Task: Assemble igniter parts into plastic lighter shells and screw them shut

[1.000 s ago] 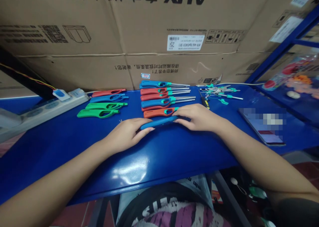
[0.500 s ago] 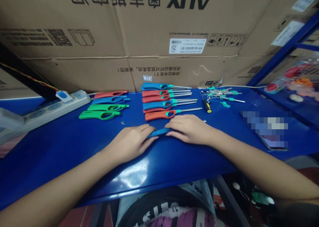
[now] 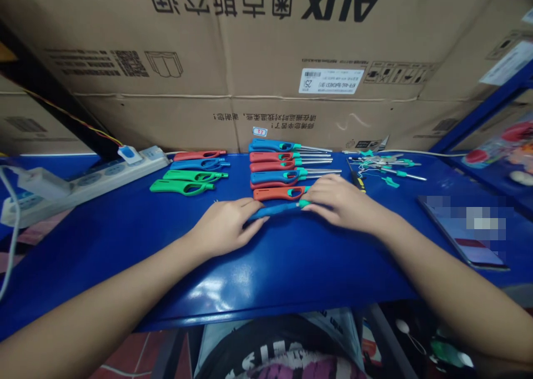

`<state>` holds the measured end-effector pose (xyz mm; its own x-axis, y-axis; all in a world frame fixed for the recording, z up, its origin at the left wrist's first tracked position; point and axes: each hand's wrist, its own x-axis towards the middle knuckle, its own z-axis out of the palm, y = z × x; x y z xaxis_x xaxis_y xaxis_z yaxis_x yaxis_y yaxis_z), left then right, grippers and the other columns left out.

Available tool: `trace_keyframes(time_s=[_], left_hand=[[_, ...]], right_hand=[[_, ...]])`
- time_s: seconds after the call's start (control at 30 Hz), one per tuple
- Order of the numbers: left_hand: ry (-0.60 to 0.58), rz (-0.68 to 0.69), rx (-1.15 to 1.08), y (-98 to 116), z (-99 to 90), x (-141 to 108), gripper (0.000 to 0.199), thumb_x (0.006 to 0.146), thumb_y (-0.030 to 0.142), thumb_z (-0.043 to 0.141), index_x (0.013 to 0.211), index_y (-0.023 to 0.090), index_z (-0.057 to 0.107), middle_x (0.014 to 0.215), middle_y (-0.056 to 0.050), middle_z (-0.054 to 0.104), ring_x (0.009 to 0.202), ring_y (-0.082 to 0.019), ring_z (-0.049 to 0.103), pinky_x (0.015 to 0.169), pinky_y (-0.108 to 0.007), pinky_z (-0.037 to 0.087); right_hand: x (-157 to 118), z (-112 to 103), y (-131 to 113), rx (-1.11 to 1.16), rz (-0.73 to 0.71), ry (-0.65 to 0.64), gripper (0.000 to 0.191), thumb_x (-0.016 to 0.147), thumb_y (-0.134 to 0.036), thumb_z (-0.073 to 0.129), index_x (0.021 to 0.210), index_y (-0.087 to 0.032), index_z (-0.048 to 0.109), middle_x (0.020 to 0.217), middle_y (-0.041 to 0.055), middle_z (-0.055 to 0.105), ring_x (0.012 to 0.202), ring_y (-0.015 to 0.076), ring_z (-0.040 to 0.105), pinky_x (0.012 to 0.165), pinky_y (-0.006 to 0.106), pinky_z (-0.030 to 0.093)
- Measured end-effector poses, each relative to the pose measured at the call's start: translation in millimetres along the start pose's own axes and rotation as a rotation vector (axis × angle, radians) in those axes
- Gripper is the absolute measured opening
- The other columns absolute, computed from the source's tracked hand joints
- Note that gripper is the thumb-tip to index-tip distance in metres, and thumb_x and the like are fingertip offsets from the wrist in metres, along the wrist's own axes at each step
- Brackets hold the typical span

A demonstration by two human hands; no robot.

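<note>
A blue gas lighter [image 3: 280, 208] lies level between my two hands, just above or on the blue tabletop. My left hand [image 3: 225, 226] is closed around its handle end. With the fingers of my right hand [image 3: 343, 202] I pinch the other end, where a teal collar [image 3: 305, 203] shows; whatever extends past it is covered by that hand. Right behind it, an orange lighter [image 3: 272, 193] is the nearest of a row of lighters with metal tubes, among them a red lighter [image 3: 266, 167] and a blue lighter [image 3: 270, 145].
Empty-tubed green handles [image 3: 179, 186], a blue handle [image 3: 187, 164] and a red handle [image 3: 195, 155] lie left, beside a power strip [image 3: 91, 182]. To the right are a screwdriver [image 3: 357, 180], wired tube parts [image 3: 393, 171] and a phone [image 3: 462, 240]. A cardboard box [image 3: 250, 62] stands behind.
My right hand has slid toward the tube end of the blue lighter, so more of its body and the teal collar now show. The camera view has shifted left.
</note>
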<state>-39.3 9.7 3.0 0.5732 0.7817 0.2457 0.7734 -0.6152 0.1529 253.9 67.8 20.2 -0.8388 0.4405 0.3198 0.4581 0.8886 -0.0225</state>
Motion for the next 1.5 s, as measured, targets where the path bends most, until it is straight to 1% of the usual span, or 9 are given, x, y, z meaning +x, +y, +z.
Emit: trace_keyframes(time_s=[0.17,0.43,0.7,0.87,0.97,1.1,1.27,1.4,1.5], left_hand=[[0.01,0.026,-0.119,10,5.9,-6,0.026,0.1,0.035,0.05,0.106,0.018,0.069,0.09,-0.005,0.074,0.073,-0.019,0.069,0.065,-0.028,0.048],[0.088,0.003,-0.312,10,7.0,-3,0.025,0.097,0.034,0.056,0.087,0.017,0.071,0.071,-0.002,0.069,0.062,-0.015,0.063,0.059,-0.026,0.044],[0.132,0.109,0.012,17,6.6,-11,0.028,0.1,0.033,0.047,0.099,0.017,0.07,0.076,-0.005,0.073,0.061,-0.018,0.066,0.054,-0.029,0.046],[0.022,0.042,0.082,25,6.5,-7,0.027,0.1,0.034,0.048,0.098,0.017,0.069,0.079,-0.005,0.072,0.067,-0.023,0.069,0.056,-0.033,0.05],[-0.041,-0.017,0.044,30,5.2,-3,0.026,0.1,0.032,0.05,0.111,0.016,0.067,0.097,-0.008,0.071,0.085,-0.025,0.07,0.07,-0.036,0.056],[-0.073,0.036,-0.009,32,5.5,-2,0.041,0.101,0.037,0.05,0.136,0.015,0.055,0.116,-0.013,0.062,0.105,-0.028,0.062,0.091,-0.043,0.055],[-0.098,0.036,0.018,31,2.7,-6,0.04,0.103,0.037,0.046,0.135,0.016,0.056,0.117,-0.013,0.06,0.107,-0.029,0.057,0.094,-0.046,0.053],[-0.129,0.018,0.071,36,-3.4,-11,0.035,0.102,0.031,0.045,0.13,0.015,0.059,0.112,-0.013,0.061,0.102,-0.029,0.058,0.086,-0.045,0.055],[-0.134,-0.02,0.142,42,-6.2,-16,0.034,0.101,0.026,0.045,0.128,0.015,0.061,0.111,-0.013,0.062,0.098,-0.03,0.059,0.08,-0.045,0.056]], right_hand=[[9,19,-26,-0.081,-0.148,0.084,0.03,0.104,-0.028,0.048,0.094,-0.011,0.071,0.084,0.0094,0.072,0.081,0.0206,0.062,0.078,0.035,0.042],[8,20,-28,-0.102,-0.17,0.167,0.029,0.104,-0.025,0.047,0.093,-0.009,0.069,0.081,0.012,0.068,0.078,0.0206,0.057,0.074,0.035,0.042],[5,24,-32,0.067,-0.123,0.111,0.027,0.103,-0.024,0.047,0.097,-0.01,0.07,0.082,0.0118,0.069,0.078,0.0212,0.058,0.076,0.037,0.048],[6,24,-26,0.19,-0.055,-0.01,0.025,0.101,-0.026,0.051,0.096,-0.012,0.071,0.085,0.0112,0.07,0.082,0.0218,0.062,0.081,0.037,0.049],[7,17,-17,0.25,0.023,-0.099,0.02,0.098,-0.029,0.057,0.095,-0.014,0.07,0.09,0.0099,0.071,0.085,0.0219,0.064,0.081,0.035,0.049],[4,3,-8,0.268,0.133,-0.257,0.017,0.093,-0.033,0.066,0.092,-0.016,0.068,0.086,0.0058,0.069,0.077,0.0181,0.062,0.069,0.029,0.046],[-2,-19,9,0.367,0.246,-0.337,0.03,0.091,-0.047,0.066,0.101,-0.02,0.07,0.098,0.0055,0.072,0.086,0.0182,0.065,0.074,0.028,0.049],[-12,-36,36,-0.082,0.641,-0.244,0.023,0.095,-0.036,0.052,0.102,-0.018,0.065,0.099,0.0103,0.072,0.085,0.0242,0.067,0.071,0.034,0.048],[-21,-38,53,-0.309,0.927,-0.42,0.033,0.092,-0.037,0.054,0.114,-0.014,0.06,0.106,0.0185,0.072,0.094,0.0339,0.068,0.07,0.038,0.047]])
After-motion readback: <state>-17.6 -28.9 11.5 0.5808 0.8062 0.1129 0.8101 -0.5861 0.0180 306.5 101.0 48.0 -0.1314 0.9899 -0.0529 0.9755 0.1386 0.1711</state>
